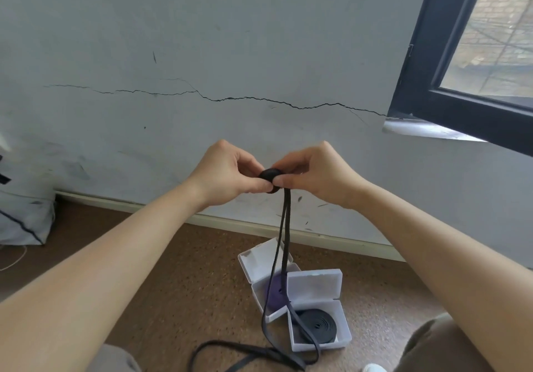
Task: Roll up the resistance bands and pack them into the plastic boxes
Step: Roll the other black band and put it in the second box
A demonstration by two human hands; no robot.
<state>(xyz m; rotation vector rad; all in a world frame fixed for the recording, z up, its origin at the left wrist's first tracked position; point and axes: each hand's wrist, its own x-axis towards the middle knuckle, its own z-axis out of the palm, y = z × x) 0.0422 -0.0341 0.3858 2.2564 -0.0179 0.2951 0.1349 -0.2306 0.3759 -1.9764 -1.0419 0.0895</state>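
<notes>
Two hands at frame centre: my left hand [230, 173] and right hand [313, 173] pinch the half-rolled band [268, 174], its tail trailing to the boxes [314, 285] at lower centre. I'd keep turns tight.

Part-rolled black band [268, 175] dangling, purple roll [275, 291], black roll [317, 324], in open boxes [314, 282]

Bare forearms [115, 256], khaki-grey trousers [432, 343] over both knees, and a white shoe [373, 368] toe.
</notes>
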